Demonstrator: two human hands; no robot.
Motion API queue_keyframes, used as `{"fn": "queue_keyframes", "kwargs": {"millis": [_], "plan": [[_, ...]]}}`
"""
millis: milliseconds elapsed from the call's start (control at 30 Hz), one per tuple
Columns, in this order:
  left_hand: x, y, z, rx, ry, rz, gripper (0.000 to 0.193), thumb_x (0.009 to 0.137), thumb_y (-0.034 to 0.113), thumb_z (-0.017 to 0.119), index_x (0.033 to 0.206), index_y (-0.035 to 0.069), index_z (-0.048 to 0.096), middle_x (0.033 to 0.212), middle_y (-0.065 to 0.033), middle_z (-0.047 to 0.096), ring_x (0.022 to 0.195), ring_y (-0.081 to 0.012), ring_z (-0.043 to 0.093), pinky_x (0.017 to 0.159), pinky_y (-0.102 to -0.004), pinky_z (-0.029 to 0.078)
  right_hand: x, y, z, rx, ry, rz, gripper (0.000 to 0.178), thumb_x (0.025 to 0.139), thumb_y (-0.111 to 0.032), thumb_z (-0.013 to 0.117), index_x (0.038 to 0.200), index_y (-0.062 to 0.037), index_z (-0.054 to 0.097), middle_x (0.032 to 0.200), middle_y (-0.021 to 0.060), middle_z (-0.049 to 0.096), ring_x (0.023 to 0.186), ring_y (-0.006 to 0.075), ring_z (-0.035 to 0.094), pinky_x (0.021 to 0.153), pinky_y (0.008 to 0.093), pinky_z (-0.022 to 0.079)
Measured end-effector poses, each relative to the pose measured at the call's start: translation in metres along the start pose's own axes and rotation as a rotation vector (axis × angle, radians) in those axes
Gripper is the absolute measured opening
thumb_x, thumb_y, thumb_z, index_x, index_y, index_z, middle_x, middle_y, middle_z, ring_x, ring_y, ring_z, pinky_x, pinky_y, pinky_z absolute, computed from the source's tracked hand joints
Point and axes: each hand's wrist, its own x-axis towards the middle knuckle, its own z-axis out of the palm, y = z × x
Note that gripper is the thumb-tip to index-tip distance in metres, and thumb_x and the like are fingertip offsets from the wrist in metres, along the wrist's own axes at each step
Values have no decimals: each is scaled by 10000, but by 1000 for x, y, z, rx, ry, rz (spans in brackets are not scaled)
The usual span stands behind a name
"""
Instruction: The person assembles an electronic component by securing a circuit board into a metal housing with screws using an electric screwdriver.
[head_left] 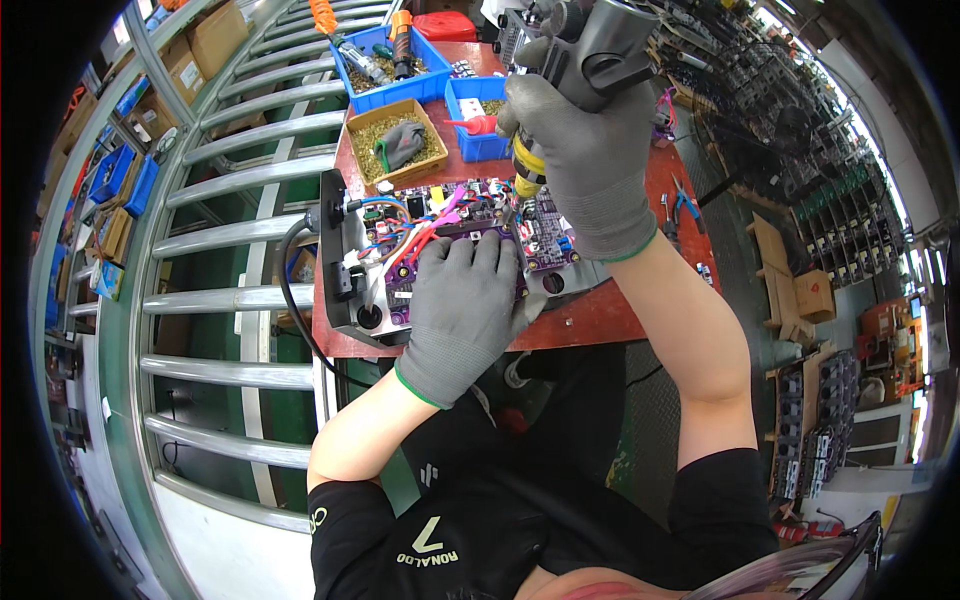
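Note:
A metal case (336,245) in front of me holds purple circuit boards (545,255) with red, blue, orange and pink wires. My left hand (458,315), in a grey glove, lies flat on the boards with its fingers stretched out. Over the right part of the case, my gloved right hand (590,150) is wrapped round a dark cordless screwdriver (618,55). Its yellow-banded nose (528,172) points down toward the boards. The hand and other parts hide where its tip ends.
Behind the case, a yellow box (435,122) of small screws holds a grey glove (402,145). Two blue bins (405,93) (484,147) stand beyond it. Pliers (687,200) lie on the red table (610,315). A roller conveyor (230,300) runs along the left; a black cable (289,275) leaves the case.

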Motion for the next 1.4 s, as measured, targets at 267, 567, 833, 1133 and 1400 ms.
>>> {"fn": "queue_keyframes", "kwargs": {"millis": [267,567,833,1133,1400], "plan": [[0,0,2,-6,28,4,560,806,484,716,1127,28,663,1147,-118,674,937,-256,631,920,-430,443,2,0,3,62,-20,25,331,779,-62,701,1088,-2,602,862,49,654,738,128,650,701,292,537],[-2,-1,5,13,68,22,569,784,490,736,1110,28,673,1126,-111,681,932,-251,631,914,-432,448,1,-6,1,122,-11,98,339,768,-64,721,1083,-28,604,823,24,639,705,109,628,689,289,530],[-2,-5,7,-3,111,74,570,778,495,737,1087,20,681,1094,-114,695,922,-253,641,900,-426,464,5,8,0,0,-10,50,286,769,-104,724,1007,-37,580,797,42,630,698,150,631,685,326,527],[-3,-6,10,27,93,79,589,781,508,727,1118,26,693,1132,-104,705,967,-251,652,957,-434,453,9,19,3,-28,24,23,277,770,-106,724,977,-35,553,786,48,633,703,147,638,663,328,524],[-4,-6,10,53,101,86,608,791,534,712,1126,27,698,1138,-106,711,981,-249,651,963,-433,451,8,14,4,98,77,-25,67,817,-37,673,845,-28,613,651,61,649,535,122,621,516,274,513]]}}
